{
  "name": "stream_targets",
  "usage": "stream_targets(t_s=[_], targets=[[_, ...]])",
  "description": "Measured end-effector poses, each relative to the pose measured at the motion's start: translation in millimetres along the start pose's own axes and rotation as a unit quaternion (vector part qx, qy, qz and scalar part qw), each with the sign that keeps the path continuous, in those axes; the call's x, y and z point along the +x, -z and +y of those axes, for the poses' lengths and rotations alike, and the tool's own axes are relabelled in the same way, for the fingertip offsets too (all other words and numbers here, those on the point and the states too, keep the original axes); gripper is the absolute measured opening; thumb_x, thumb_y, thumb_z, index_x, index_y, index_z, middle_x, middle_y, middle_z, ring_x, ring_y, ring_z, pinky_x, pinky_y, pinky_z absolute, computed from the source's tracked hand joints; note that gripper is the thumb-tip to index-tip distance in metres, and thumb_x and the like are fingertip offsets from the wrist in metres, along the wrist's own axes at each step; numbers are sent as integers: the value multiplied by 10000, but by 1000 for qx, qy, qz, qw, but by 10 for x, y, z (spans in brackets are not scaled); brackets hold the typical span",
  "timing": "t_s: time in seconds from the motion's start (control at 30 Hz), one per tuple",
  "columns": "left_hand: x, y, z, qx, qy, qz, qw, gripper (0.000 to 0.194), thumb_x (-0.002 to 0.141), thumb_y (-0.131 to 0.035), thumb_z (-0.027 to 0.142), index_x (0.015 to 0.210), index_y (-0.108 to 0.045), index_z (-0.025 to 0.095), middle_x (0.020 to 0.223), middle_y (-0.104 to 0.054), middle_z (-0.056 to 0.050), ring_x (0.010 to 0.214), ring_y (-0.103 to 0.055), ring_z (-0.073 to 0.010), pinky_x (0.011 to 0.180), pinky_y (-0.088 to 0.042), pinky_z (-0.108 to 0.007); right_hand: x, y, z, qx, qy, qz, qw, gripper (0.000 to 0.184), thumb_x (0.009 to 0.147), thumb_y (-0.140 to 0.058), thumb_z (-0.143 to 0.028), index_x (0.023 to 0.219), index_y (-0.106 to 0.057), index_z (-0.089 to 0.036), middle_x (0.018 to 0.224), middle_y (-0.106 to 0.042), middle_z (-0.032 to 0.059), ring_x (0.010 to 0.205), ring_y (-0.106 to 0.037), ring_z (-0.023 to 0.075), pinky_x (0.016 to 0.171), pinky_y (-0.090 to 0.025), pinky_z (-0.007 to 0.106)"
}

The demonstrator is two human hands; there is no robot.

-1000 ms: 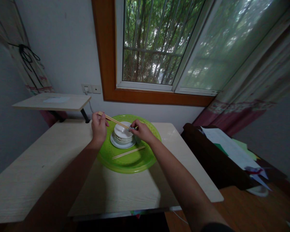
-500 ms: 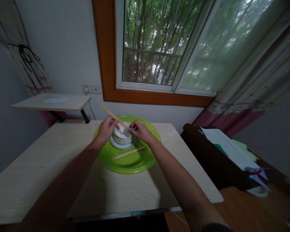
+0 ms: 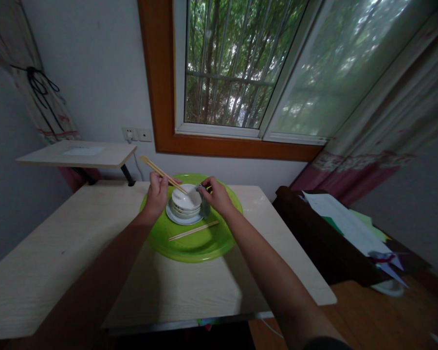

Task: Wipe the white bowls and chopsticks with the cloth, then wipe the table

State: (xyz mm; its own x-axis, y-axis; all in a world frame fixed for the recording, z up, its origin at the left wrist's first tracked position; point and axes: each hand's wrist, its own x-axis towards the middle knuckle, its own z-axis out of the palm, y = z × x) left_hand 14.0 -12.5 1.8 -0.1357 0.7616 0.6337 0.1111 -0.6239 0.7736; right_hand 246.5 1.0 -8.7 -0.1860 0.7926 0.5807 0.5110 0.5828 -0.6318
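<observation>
My left hand is closed around a bundle of pale wooden chopsticks, held slanting with their lower ends over the top bowl. Pinched in the fingers of my right hand is a small grey thing, too small to make out, just right of the chopstick tips. Below both hands, several white bowls stand stacked on a white plate. The stack sits inside a round green basin. A second pair of chopsticks lies in the basin in front of the plate.
The basin rests on a pale wooden table. A small raised shelf with a sheet of paper stands at the back left. Behind are a barred window and wall sockets. A dark brown piece of furniture with papers stands right.
My left hand has drawn the chopsticks up and to the left, away from my right hand. My right hand has shifted slightly up, and the grey thing shows more clearly apart from the chopsticks.
</observation>
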Motion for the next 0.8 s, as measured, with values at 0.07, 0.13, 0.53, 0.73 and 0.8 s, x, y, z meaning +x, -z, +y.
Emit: stream_targets(t_s=[0.07, 0.13, 0.53, 0.73, 0.8], targets=[[-24, -4, 20, 22, -11, -25, 999, 240, 1049, -405, 480, 1050, -417, 240, 852, -705, -11, 765, -718, -157, 777, -561, -332, 2, 6, -7, 16, 12, 26, 999, 188, 924, -639, -393, 967, -583, -219, 927, -681, 33, 764, -629, 169, 701, -507, 300], [-31, 7, 22, 64, -9, -49, 997, 222, 1056, -379, 455, 1065, -433, 239, 783, -656, 27, 636, -663, -130, 665, -531, -281, 2, 18, -21, 26, 35, 48, 998, 185, 939, -623, -401, 964, -594, -220, 944, -688, 41, 812, -647, 181, 741, -533, 315], [45, 11, 4, 437, -94, -207, 870, 299, 1035, -456, 344, 1069, -713, 196, 1071, -741, -99, 996, -662, -239, 870, -488, -347, -10, 175, -198, -36, 149, 201, 967, 69, 976, -599, -288, 950, -630, -232, 1036, -717, 84, 997, -651, 218, 893, -536, 390], [23, -6, -38, 465, -147, -282, 826, 288, 1010, -519, 343, 1099, -756, 206, 1012, -749, -106, 1001, -653, -265, 920, -477, -388, -6, 130, -215, -65, 196, 59, 977, 103, 975, -611, -224, 1025, -700, -235, 1154, -729, 86, 1098, -642, 221, 992, -504, 410], [19, -2, -66, 456, -163, -286, 827, 283, 1006, -531, 345, 1103, -756, 203, 1000, -746, -104, 1000, -651, -266, 925, -478, -392, 2, 100, -207, -83, 216, -22, 973, 133, 968, -620, -198, 1053, -715, -234, 1145, -741, 74, 1107, -637, 224, 1013, -488, 409]])
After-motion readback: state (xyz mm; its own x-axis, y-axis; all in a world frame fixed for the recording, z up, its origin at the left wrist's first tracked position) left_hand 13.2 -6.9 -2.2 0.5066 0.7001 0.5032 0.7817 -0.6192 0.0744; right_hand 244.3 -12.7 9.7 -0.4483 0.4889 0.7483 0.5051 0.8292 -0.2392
